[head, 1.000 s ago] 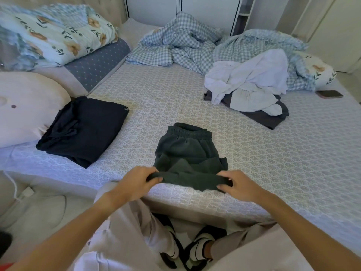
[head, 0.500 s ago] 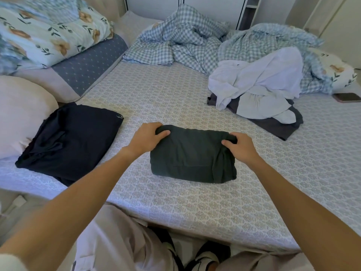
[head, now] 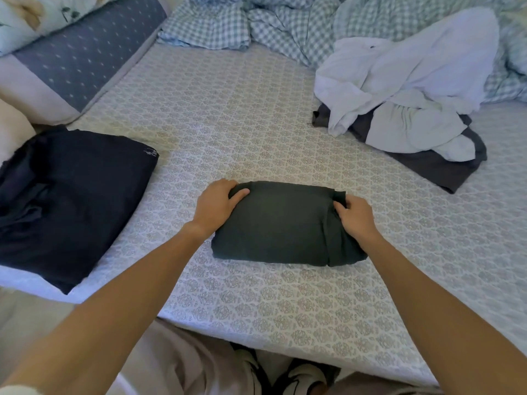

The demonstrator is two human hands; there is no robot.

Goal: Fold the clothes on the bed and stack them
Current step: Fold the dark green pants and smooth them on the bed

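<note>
Dead centre of the frame sits the dark green folded garment (head: pixel 279 223), a thick soft rectangle lying flat on the patterned pale grey bedsheet (head: pixel 256 115). The left hand (head: pixel 215 206) is at its upper left corner, thumb laid over the top of the cloth, the other fingers curled round the far edge. The right hand (head: pixel 356 218) is on the upper right corner, fingers bent and pinching the bunched fold there.

Left of the frame, well apart from the green one, lies a folded navy blue garment (head: pixel 71 201) near the mattress edge. Upper right, a rumpled heap of white clothes (head: pixel 405 81) rests on a dark grey garment (head: pixel 439 169) spread beneath it. Along the top, a crumpled blue and white checked blanket (head: pixel 256 24) runs across. Upper left, a blue dotted pillow (head: pixel 79 52) leans by the bed's side. Bottom of the frame, beige trousers (head: pixel 182 363) and a black and white shoe (head: pixel 302 377) show below the mattress edge.
</note>
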